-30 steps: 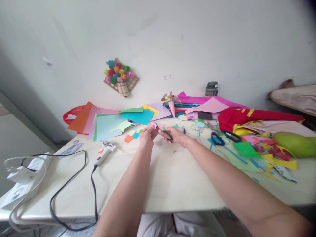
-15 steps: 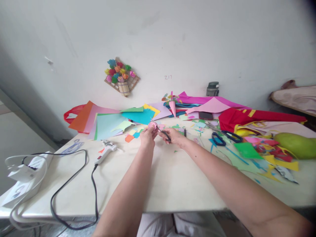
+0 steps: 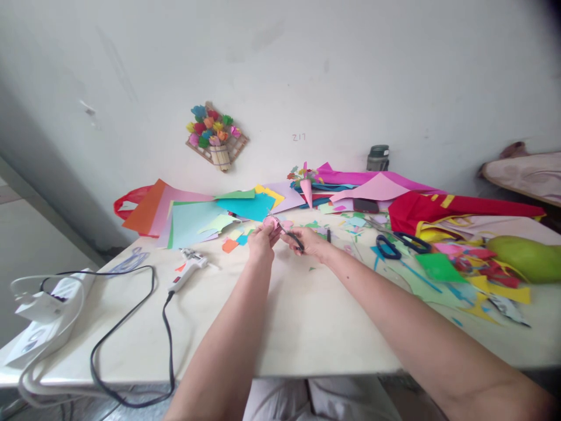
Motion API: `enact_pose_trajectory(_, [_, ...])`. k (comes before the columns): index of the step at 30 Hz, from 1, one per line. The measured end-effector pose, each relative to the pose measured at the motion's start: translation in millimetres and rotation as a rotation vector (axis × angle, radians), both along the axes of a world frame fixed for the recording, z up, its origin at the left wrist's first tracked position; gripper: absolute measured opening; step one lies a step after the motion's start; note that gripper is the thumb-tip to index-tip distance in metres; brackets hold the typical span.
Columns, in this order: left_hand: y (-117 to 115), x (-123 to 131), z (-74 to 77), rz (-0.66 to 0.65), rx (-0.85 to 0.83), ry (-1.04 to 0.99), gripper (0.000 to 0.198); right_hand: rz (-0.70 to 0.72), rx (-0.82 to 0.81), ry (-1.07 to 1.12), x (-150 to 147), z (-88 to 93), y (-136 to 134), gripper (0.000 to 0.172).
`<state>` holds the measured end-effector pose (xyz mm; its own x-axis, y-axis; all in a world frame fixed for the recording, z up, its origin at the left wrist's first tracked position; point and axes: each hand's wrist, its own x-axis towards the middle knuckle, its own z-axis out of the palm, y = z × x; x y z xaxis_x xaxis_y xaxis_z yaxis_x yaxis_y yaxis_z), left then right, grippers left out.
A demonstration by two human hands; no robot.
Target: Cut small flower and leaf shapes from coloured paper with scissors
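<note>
Fanned sheets of coloured paper (image 3: 193,219) lie at the back left of the pale surface (image 3: 307,316), with a white glue gun (image 3: 187,268) and its black cord (image 3: 131,327) nearer the left edge. To the right are large blue-handled scissors (image 3: 397,242), bright paper scraps (image 3: 460,263) and a green oval fruit (image 3: 521,257). Nothing blocks the middle, where both bare forearms reach forward and meet. The left hand (image 3: 262,241) is closed on a small pink paper piece (image 3: 269,223), pinched at its fingertips just above the surface. The right hand (image 3: 309,241), close beside it, grips small black-handled scissors (image 3: 287,232), blades pointing up and left to the pink piece.
</note>
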<state>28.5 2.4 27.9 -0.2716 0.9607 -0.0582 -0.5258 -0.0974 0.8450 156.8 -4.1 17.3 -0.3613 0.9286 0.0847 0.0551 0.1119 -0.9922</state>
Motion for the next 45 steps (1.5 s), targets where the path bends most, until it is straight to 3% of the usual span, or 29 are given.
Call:
enact_pose_trajectory(19, [0, -2, -1.7, 0.0, 0.011, 0.008, 0.013, -0.088, 0.018, -0.015, -15, 5.2, -9, 0.033])
enact_pose_trajectory(28, [1, -11, 0.7, -0.115, 0.025, 0.079, 0.017, -0.123, -0.02, 0.019, -9, 5.5, -3, 0.03])
enact_pose_trajectory(39, [2, -18, 0.2, -0.169, 0.048, 0.158, 0.027, 0.087, -0.04, -0.103, 23, 12.0, 5, 0.037])
enact_pose_trajectory(45, [4, -19, -2.2, -0.234, 0.059, 0.2, 0.028, -0.135, -0.01, -0.002, 27, 14.8, 8, 0.032])
